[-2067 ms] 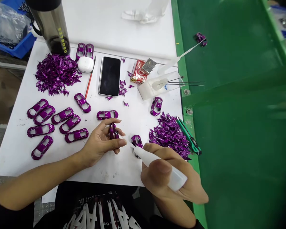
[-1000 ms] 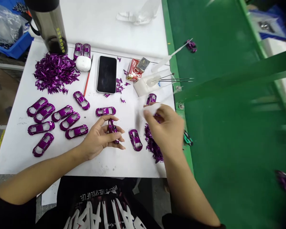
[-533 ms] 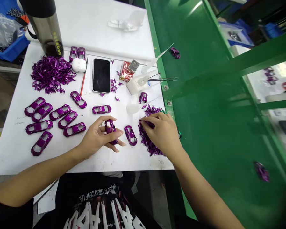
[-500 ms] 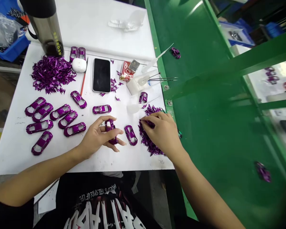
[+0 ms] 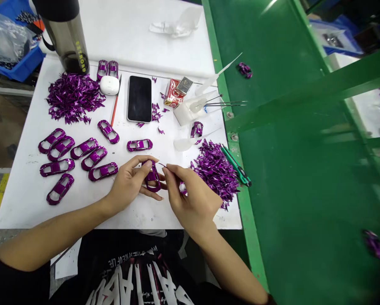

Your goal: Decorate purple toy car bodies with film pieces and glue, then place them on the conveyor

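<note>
My left hand [image 5: 131, 180] grips a purple toy car body [image 5: 152, 178] between thumb and fingers, above the white board. Close beside it, my right hand [image 5: 191, 197] pinches a small thin purple piece [image 5: 162, 165] at the fingertips, near the car's upper right side. Behind the right hand, another car body [image 5: 183, 187] is mostly hidden. A heap of small pointed purple pieces [image 5: 217, 173] lies to the right of that hand. Several more car bodies [image 5: 103, 171] rest on the board to the left, and one [image 5: 139, 145] lies just beyond my left hand.
A green cutter knife [image 5: 237, 165] borders the right heap. Farther back are a phone [image 5: 139, 99], a white earbud case [image 5: 109, 85], a red pencil-like tool [image 5: 115, 108], a red box [image 5: 173, 93], a white block [image 5: 183, 112] holding thin tools, a second purple heap [image 5: 74, 97] and a tall bottle [image 5: 67, 38].
My right hand has moved left from the right heap to the held car, bringing a small purple piece. The left hand still holds the car, its thumb now higher on it.
</note>
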Motion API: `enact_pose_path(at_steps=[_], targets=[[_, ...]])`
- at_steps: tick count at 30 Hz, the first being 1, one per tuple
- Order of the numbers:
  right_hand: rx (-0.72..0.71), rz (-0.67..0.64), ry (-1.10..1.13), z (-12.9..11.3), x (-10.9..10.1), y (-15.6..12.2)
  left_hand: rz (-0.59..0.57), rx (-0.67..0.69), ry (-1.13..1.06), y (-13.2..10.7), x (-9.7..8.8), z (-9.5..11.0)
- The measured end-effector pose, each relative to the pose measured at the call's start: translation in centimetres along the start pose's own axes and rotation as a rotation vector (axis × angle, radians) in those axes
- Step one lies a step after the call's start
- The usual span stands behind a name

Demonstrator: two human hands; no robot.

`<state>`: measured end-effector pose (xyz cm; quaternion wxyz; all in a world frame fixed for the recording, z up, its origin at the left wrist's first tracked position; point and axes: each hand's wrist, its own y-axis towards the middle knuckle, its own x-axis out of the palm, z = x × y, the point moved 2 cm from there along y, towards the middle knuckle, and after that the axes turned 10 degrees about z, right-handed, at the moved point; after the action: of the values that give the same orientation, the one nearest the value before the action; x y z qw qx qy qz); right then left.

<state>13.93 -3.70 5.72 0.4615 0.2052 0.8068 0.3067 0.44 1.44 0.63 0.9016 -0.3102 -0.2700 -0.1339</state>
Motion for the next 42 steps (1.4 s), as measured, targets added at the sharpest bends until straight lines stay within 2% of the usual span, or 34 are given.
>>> enact_pose_path(at_steps=[4,10,12,17,19,22,24,27,29,30,32,36,39,42], targets=[[-0.077,0.031,0.046,-0.3,1.2,-0.5,0.040,0.020,-0.006,0.1,-0.1,-0.1],[-0.135,0.036,0.063,0.0,1.6,-1.1,0.056,0.043,0.004,0.1,-0.1,-0.2],[-0.099,0.019,0.094,-0.2,1.5,-1.0,0.080,0.049,0.007,0.1,-0.2,-0.2],[0.181,-0.019,0.178,-1.6,1.4,-0.9,0.095,0.123,0.024,0.0,-0.1,0.1],[0.176,0.048,0.101,-2.5,1.9,-1.3,0.103,0.164,0.033,0.0,0.1,0.3],[0.087,0.153,-0.049,-3.6,2.6,-1.8,0.160,0.259,0.103,-0.8,0.3,0.5],[0.097,0.145,-0.064,-3.9,2.3,-2.1,0.173,0.351,0.221,-2.2,0.3,0.3],[0.278,-0.029,0.145,-4.1,0.2,-2.3,0.107,0.506,0.412,-5.5,-0.2,-0.7],[0.458,-0.194,0.389,-4.2,-1.7,-2.6,0.075,0.531,0.432,-8.2,-1.1,-1.8],[0.538,-0.280,0.501,-4.2,-2.5,-2.9,0.093,0.485,0.407,-9.5,-1.7,-2.4],[0.659,-0.480,0.663,-4.3,-3.7,-3.4,0.099,0.296,0.367,-11.8,-2.6,-3.9],[0.773,-0.905,0.724,-3.9,-4.0,-4.4,0.087,-0.117,0.267,-14.3,-3.0,-6.6],[0.713,-1.094,0.670,-3.0,-3.1,-4.4,0.131,-0.266,0.156,-13.9,-2.6,-8.1],[0.542,-1.187,0.585,-2.0,-1.6,-3.5,0.184,-0.390,0.144,-12.5,-2.2,-9.1]])
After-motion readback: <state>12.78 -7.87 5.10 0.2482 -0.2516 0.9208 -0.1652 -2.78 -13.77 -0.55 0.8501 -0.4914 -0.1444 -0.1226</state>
